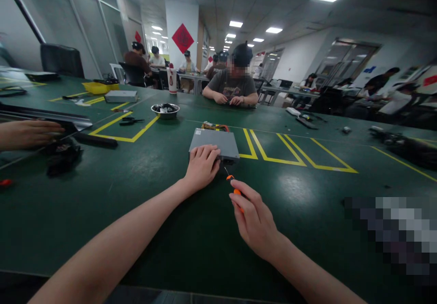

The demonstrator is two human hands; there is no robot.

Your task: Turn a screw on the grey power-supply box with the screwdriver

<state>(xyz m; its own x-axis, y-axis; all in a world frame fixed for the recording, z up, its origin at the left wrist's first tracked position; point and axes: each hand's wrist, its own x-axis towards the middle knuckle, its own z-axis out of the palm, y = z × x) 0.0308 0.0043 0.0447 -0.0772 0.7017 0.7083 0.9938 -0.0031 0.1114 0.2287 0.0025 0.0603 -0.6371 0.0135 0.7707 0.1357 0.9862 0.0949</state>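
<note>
A flat grey metal box (218, 141) lies on the green table (164, 204) in front of me, with coloured wires (210, 126) sticking out of its far side. My left hand (202, 166) rests on the box's near left corner, fingers curled over the edge. My right hand (254, 222) is closed around an orange-handled screwdriver (234, 190). The screwdriver's thin tip points at the box's near face, close to its right end.
Yellow tape lines (293, 156) mark boxes on the table. A metal bowl (165, 110) of small parts stands behind the box. Another person's hand (29, 133) works at the left among black parts. A seated person (232, 85) faces me across the table. Black parts (406, 147) lie far right.
</note>
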